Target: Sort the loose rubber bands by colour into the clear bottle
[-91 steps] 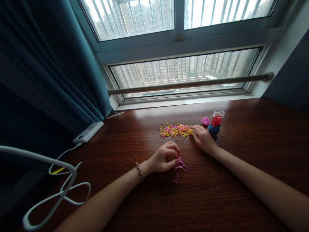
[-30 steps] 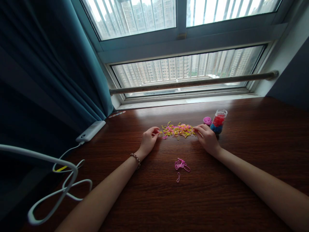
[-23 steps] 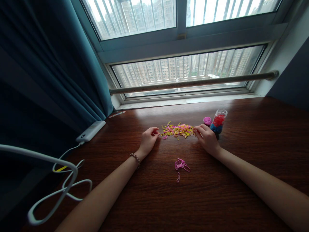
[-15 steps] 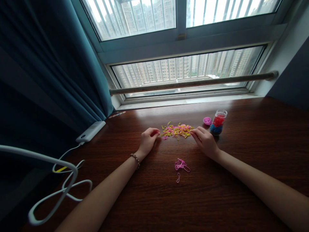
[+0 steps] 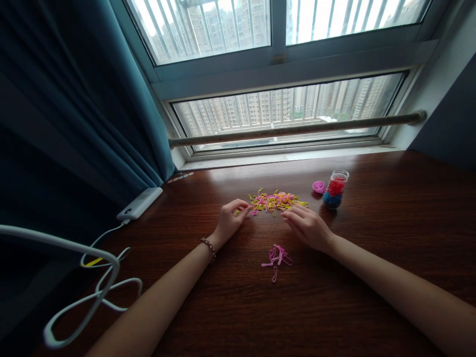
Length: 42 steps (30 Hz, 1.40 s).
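Observation:
A loose pile of small pink and yellow loop-shaped clips (image 5: 273, 201) lies on the dark wooden table. My left hand (image 5: 232, 218) is at the pile's left edge, thumb and forefinger pinched together. A bit of yellow shows inside its curve; what the fingertips hold is too small to make out. My right hand (image 5: 308, 227) is by the lower right of the pile, palm down, fingers bent and close together. Its fingertips hide whatever may be under them. Nearer to me lies a small cluster of pink clips (image 5: 277, 256), with a single one just below it.
A clear jar (image 5: 335, 188) with red and blue pieces stands right of the pile, beside a small pink cup-shaped piece (image 5: 319, 187). At left are a white power bank (image 5: 140, 203), its looped white cable (image 5: 111, 285) and a blue curtain (image 5: 148, 124). A window is behind.
One more pink clip lies at the left of the near cluster. My right hand has shifted left and towards me, baring yellow clips at the pile's right end. My left hand has barely moved.

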### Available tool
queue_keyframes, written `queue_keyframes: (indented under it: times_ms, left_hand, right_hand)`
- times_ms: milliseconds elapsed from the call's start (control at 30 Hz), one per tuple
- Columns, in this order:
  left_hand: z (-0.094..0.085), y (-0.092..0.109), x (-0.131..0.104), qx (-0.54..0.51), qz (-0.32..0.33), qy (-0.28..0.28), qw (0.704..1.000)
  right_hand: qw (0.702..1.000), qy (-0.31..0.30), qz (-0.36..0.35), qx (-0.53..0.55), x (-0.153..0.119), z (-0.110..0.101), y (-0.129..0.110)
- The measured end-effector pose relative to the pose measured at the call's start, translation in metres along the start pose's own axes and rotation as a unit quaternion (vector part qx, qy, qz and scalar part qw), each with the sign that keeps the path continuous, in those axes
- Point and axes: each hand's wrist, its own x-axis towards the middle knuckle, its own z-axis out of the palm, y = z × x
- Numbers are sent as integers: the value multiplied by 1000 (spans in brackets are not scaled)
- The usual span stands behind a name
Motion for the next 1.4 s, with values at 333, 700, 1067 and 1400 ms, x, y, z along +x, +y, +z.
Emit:
queue_keyframes:
  times_ms: [333, 700, 1067, 1400]
  left_hand:
    - [12, 50, -23, 13, 223, -254, 941]
    - [6, -2, -1, 166, 4, -5, 986]
    - [9, -6, -3, 162, 24, -55, 985]
    - [7, -4, -2, 147, 11, -28, 989]
  right_hand:
    - [981, 45, 188, 6, -9, 26, 42]
    - [987, -9, 152, -46, -17, 32, 50]
    - [979, 93, 177, 52, -8, 18, 40]
    - [976, 120, 168, 70, -5, 9, 25]
